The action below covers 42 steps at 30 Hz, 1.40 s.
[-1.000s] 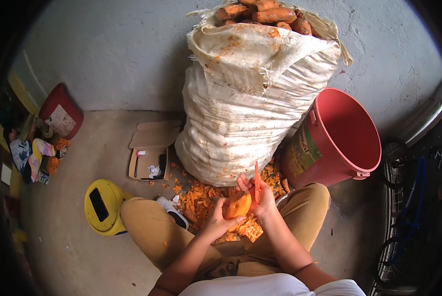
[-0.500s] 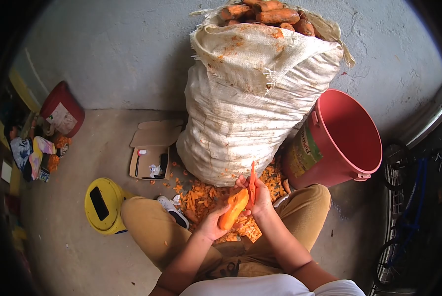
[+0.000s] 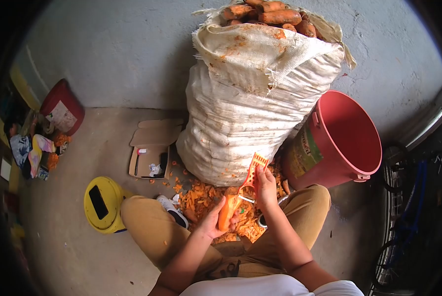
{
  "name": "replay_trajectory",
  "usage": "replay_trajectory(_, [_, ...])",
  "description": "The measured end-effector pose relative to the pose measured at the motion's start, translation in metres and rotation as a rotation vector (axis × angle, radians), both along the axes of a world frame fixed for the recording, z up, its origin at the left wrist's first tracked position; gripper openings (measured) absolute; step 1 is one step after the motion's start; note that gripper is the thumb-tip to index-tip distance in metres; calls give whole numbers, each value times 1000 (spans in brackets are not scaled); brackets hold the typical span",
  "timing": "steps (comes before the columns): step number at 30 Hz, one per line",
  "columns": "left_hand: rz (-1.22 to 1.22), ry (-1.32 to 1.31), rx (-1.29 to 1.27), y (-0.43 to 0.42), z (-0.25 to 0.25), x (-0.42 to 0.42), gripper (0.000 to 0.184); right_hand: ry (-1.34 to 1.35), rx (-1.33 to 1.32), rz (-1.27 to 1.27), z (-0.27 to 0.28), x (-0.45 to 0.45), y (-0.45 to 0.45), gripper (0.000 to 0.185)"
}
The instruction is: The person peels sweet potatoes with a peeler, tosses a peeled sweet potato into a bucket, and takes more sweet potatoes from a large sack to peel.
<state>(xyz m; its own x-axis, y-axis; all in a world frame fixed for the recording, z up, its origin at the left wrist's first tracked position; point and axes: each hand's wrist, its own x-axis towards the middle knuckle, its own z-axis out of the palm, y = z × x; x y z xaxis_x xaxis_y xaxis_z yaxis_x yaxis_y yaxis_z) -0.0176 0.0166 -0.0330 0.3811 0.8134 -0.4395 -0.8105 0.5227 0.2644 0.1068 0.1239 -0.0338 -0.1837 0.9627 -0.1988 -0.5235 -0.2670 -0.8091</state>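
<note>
A peeled orange carrot [image 3: 227, 213] is held in my left hand [image 3: 212, 221], low between my knees. My right hand [image 3: 266, 190] grips an orange peeler [image 3: 256, 170] with holes in its flat body, its blade end by the carrot's upper end. Orange peelings [image 3: 203, 195] lie heaped on the floor beneath and around both hands. Just beyond them stands a tall white woven sack [image 3: 240, 113], with unpeeled carrots [image 3: 280, 17] showing at its open top.
To the right of the sack leans a red bucket [image 3: 351, 133]. On the left are a yellow bucket [image 3: 113, 197] with a phone [image 3: 98, 202] on its lid, an open cardboard box [image 3: 149, 160] and a dark red container [image 3: 63, 108]. A bicycle [image 3: 408, 207] is at far right.
The peeler has turned so its flat holed face shows, and my right hand has shifted slightly right and up. The carrot has tilted more upright and moved a little left in my left hand.
</note>
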Motion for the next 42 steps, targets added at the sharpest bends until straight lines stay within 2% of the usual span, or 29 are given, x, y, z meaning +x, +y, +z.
replay_trajectory(2, [-10,-130,51,1,-16,-5,47,0,40,-5,2,-4,-6,23])
replay_trajectory(6, [-6,-198,66,2,-15,1,48,-355,255,-88,21,-17,-26,18])
replay_trajectory(10, [30,-192,116,0,-20,6,49,-785,525,-218,16,-25,-37,15])
replay_trajectory(13, [36,-191,133,-3,-21,6,47,-857,573,-243,21,-27,-38,14])
replay_trajectory(16, [11,-195,145,-1,-17,3,45,-908,523,-246,20,-19,-24,15])
replay_trajectory(19, [-18,-209,179,7,-11,1,45,-738,356,-264,25,-20,-17,18])
replay_trajectory(22, [-43,-156,202,12,-6,0,46,-555,372,-287,25,-22,-10,18])
replay_trajectory(26, [-65,-63,203,7,3,-1,46,-847,524,-228,32,-14,-12,20])
replay_trajectory(33, [-78,43,214,6,6,-2,44,-580,213,-298,15,-12,0,21])
replay_trajectory(34, [-110,61,240,3,7,-2,45,-540,80,-346,22,-8,5,23])
replay_trajectory(35, [-143,79,266,-4,9,-4,45,-869,390,-642,-20,10,32,25])
replay_trajectory(37, [-178,70,264,-17,14,-5,45,-982,100,-673,-52,64,76,28])
replay_trajectory(38, [-170,48,236,-22,18,-7,45,-1006,114,-743,-39,74,78,27])
replay_trajectory(39, [-157,26,206,-27,18,-9,45,-681,3,-667,12,60,62,26])
replay_trajectory(41, [-124,-22,200,-26,-9,-16,47,-1043,332,-567,12,56,55,24])
replay_trajectory(42, [-108,-6,187,-23,-12,-16,48,-983,423,-530,-6,51,55,23])
